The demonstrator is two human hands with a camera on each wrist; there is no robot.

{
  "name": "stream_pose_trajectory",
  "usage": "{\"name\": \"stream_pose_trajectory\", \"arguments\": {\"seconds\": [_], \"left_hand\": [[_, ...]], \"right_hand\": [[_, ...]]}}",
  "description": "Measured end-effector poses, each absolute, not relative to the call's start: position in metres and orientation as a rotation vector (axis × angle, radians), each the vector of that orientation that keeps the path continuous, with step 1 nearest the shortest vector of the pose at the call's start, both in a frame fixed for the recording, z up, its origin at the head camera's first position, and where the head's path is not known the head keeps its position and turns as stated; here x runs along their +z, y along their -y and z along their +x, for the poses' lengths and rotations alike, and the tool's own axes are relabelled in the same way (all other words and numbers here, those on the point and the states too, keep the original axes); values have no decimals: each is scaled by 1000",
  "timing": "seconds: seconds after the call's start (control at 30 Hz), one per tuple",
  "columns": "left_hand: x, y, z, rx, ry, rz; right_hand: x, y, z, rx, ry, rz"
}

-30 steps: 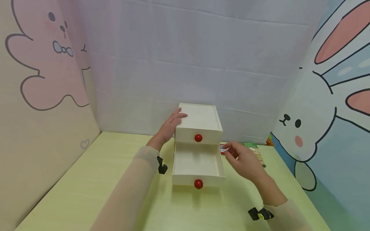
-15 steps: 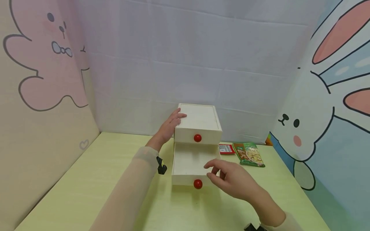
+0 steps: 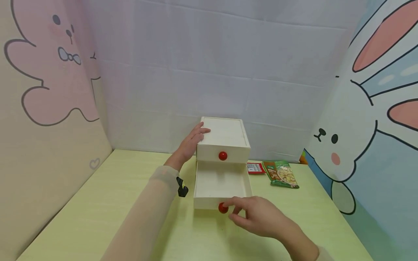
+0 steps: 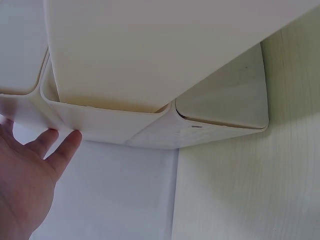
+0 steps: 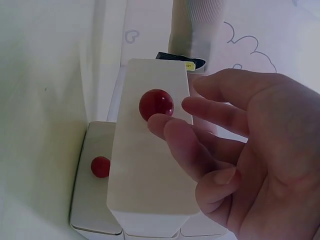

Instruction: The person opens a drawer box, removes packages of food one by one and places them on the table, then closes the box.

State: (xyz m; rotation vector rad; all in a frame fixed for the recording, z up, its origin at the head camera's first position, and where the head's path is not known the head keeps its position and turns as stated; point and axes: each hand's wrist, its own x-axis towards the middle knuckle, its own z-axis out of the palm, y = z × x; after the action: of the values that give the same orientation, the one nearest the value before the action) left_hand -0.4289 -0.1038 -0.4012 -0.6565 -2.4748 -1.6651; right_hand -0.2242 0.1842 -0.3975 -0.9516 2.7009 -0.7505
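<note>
A white drawer cabinet [image 3: 225,131] stands on the table, its middle drawer [image 3: 219,181] pulled far out with a bare floor showing. My left hand [image 3: 188,145] rests against the cabinet's upper left side, fingers extended onto the top; the left wrist view shows those fingertips [image 4: 74,136] on the cabinet's side wall. At the pulled-out drawer's red knob [image 3: 223,208], my right hand [image 3: 261,218] has loosely bent fingers, with the index fingertip right at the knob. In the right wrist view the thumb is apart from this round knob [image 5: 156,105].
Right of the cabinet lie a green and brown food packet [image 3: 282,174] and a red packet with a white label [image 3: 255,168], partly behind the cabinet. The lower drawer's red knob [image 5: 100,167] shows in the right wrist view. A white cloth [image 3: 156,90] hangs behind.
My right hand has left the packets on the right and come down and left, over the drawer's right side, to its knob. My left hand has stayed on the cabinet.
</note>
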Motion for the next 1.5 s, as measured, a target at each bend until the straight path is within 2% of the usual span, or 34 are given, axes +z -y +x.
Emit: {"name": "stream_pose_trajectory", "arguments": {"seconds": [0.87, 1.5], "left_hand": [[-401, 103, -429, -1661, 2476, -641], [-401, 103, -427, -1696, 2461, -638]], "right_hand": [[-439, -172, -232, -798, -2947, -1276], [-439, -169, -241, -822, -2955, -1201]]}}
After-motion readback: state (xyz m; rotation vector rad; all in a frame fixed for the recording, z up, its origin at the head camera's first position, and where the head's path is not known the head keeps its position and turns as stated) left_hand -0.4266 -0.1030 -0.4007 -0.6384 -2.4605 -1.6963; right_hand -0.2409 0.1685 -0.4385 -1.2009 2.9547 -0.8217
